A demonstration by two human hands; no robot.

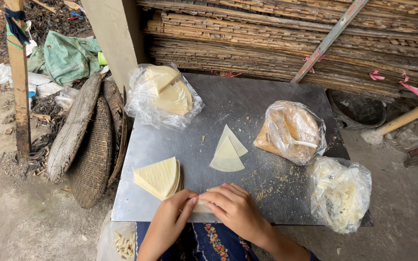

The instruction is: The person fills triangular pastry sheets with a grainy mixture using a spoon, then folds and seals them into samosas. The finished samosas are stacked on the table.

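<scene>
Both hands meet at the near edge of a metal tabletop [247,104]. My left hand [168,224] and my right hand [233,208] pinch a small pale wrapper piece [201,207] between their fingertips; most of it is hidden by the fingers. A stack of wedge-shaped pale wrappers [159,178] lies just left of my left hand. Two loose wrapper wedges [228,151] lie overlapped in the middle of the table.
A clear bag of more wrappers [164,94] sits at the back left, a bag of brown crumbs [290,131] at the right, a bag of white shreds [339,195] at the near right. Woven baskets [90,145] lean beside the table. A bamboo wall [286,38] stands behind.
</scene>
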